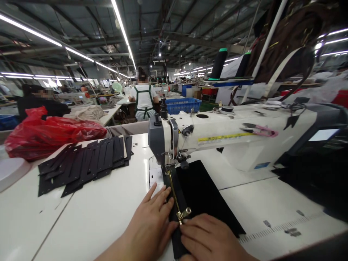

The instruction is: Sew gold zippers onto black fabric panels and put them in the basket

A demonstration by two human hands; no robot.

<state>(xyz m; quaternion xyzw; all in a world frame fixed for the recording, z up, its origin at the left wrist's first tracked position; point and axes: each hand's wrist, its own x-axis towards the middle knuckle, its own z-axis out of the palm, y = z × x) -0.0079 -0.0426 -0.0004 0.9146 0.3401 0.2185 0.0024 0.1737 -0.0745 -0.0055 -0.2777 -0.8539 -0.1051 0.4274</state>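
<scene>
A black panel with a gold-toothed metal zipper (pixel 173 190) runs from under the presser foot of a white sewing machine (pixel 233 127) towards me. My left hand (pixel 152 217) lies on the panel's left edge, fingers stretched out and apart. At the near end of the zipper, my right hand (pixel 208 235) has its fingers curled and pressed together at the tape, just below the gold zipper pull (pixel 187 211); its thumb is mostly hidden. To the right of the zipper, a wider black fabric piece (pixel 205 194) lies flat on the white table (pixel 114 217).
Several dark slotted pieces (pixel 89 163) lie fanned on the left, before a red plastic bag (pixel 54 132). Pink-handled thread snips (pixel 261 129) rest on the machine arm. Thread cones (pixel 219 65) stand behind. A person in a green apron (pixel 143 98) sits ahead beside a blue crate (pixel 179 106).
</scene>
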